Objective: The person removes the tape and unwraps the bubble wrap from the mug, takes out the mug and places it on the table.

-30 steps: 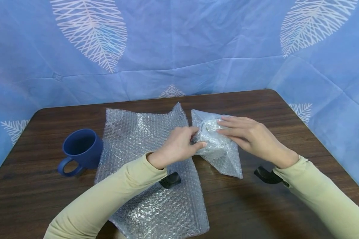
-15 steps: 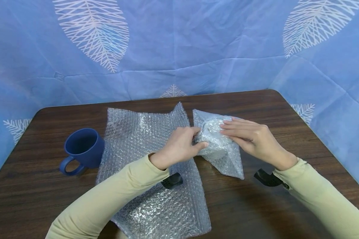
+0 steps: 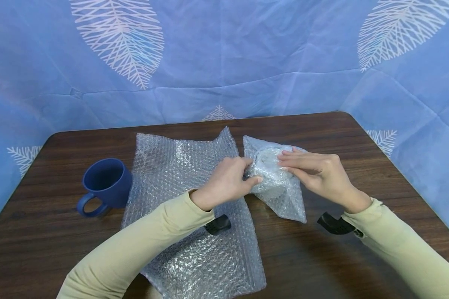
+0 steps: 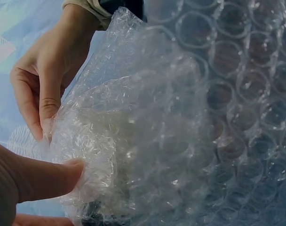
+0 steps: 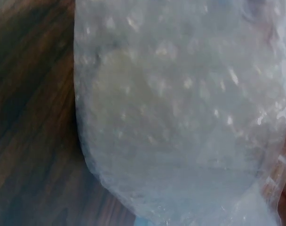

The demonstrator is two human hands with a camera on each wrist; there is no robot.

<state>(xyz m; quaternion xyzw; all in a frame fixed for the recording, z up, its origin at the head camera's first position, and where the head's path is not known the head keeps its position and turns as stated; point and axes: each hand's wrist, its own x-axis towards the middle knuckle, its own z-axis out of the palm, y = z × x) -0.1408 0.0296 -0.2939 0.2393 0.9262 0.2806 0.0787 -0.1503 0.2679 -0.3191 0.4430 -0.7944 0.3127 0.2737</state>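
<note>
A bubble-wrapped bundle lies right of centre on the table in the head view, with something pale and rounded inside. What that is, the wrap hides. My left hand grips the bundle's left side, thumb and index finger spread along it. From the right, my right hand reaches over the top, its thumb and fingertips brought together on the film; the left wrist view shows this right hand pinching there. Wrapped film fills most of the right wrist view.
A flat sheet of bubble wrap is spread under my left forearm. At its left edge stands a blue mug, handle toward the front left. The dark wooden table ends at a blue leaf-patterned cloth behind.
My right hand's fingers have drawn slightly back to the right and come closer together with the thumb. The left hand keeps its hold. The whole view has shifted a little.
</note>
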